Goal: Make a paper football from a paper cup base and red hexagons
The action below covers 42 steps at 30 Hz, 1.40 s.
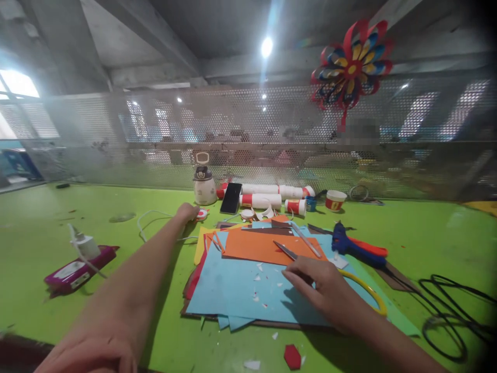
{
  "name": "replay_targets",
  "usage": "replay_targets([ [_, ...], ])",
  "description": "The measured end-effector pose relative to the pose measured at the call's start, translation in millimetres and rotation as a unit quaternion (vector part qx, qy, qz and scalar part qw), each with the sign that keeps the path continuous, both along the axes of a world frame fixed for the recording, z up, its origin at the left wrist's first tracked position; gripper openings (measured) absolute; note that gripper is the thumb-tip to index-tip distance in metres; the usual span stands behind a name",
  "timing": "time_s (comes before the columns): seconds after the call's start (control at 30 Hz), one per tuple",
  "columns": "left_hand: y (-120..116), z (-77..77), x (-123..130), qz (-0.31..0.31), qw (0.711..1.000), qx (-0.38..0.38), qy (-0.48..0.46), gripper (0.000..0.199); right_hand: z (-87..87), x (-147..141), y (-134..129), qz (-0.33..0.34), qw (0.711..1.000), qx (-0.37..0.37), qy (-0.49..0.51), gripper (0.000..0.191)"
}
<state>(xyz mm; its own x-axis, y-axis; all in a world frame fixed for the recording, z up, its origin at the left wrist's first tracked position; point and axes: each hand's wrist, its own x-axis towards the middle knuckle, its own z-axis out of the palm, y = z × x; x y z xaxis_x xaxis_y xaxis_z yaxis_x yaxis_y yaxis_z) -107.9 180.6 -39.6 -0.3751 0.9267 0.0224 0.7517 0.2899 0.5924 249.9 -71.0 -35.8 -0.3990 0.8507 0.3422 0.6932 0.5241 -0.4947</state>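
My left hand (187,212) is stretched out to the far part of the table, its fingers closed at the edge of a small red-and-white round piece (201,214). My right hand (320,282) is closed around a pair of scissors (365,290) with yellow handles. Their blades point up and left over an orange sheet of paper (252,246). Below the hand lie blue paper sheets (229,285) with small white scraps on them. A clear pen-like stick (306,240) rests across the orange paper.
A blue glue gun (355,247) with a looping black cord lies right. Behind are a bottle (204,187), a phone (231,198), paper cup rolls (261,201) and a cut cup (335,200). A purple power strip (79,269) sits left. A paper flower (352,69) hangs above.
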Motion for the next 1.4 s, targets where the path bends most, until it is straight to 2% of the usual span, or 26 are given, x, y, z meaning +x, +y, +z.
replay_targets([
  [0.13,1,3.1,-4,-0.005,0.997,0.034,0.067,0.035,-0.6,1,-1,0.011,1.0,0.007,0.005,0.023],
  [0.3,-15,18.4,2,-0.01,0.987,0.101,0.125,0.035,2.3,-2,-5,0.022,1.0,0.019,0.007,0.021],
  [0.37,-21,24.8,19,-0.051,0.982,0.124,0.136,0.035,4.5,-5,-7,0.019,1.0,0.022,0.006,0.022],
  [0.47,-24,27.2,59,-0.16,0.968,0.133,0.136,0.034,6.7,-8,-10,0.015,0.999,0.028,0.004,0.023],
  [0.6,-21,14.3,116,-0.279,0.943,0.116,0.136,0.033,6.8,-8,-9,0.012,0.999,0.031,0.005,0.023],
  [0.67,-16,5.9,135,-0.307,0.936,0.101,0.139,0.032,6.5,-6,-8,0.012,0.999,0.031,0.009,0.023],
  [0.77,-7,-2.7,151,-0.335,0.929,0.079,0.137,0.033,6.2,-4,-7,0.015,0.999,0.028,0.015,0.023],
  [0.93,7,-8.1,154,-0.37,0.919,0.052,0.126,0.032,6.2,-4,-11,0.026,0.999,0.009,0.019,0.021],
  [1.07,12,-6.7,153,-0.389,0.911,0.058,0.123,0.032,6.2,-5,-12,0.027,0.999,0.0,0.02,0.021],
  [1.23,9,8.2,148,-0.4,0.902,0.104,0.122,0.031,5.5,-4,-8,0.026,0.999,0.007,0.03,0.021],
  [1.4,-7,26.6,136,-0.395,0.898,0.157,0.115,0.033,5.7,-4,-9,0.028,0.999,0.013,0.023,0.022],
])
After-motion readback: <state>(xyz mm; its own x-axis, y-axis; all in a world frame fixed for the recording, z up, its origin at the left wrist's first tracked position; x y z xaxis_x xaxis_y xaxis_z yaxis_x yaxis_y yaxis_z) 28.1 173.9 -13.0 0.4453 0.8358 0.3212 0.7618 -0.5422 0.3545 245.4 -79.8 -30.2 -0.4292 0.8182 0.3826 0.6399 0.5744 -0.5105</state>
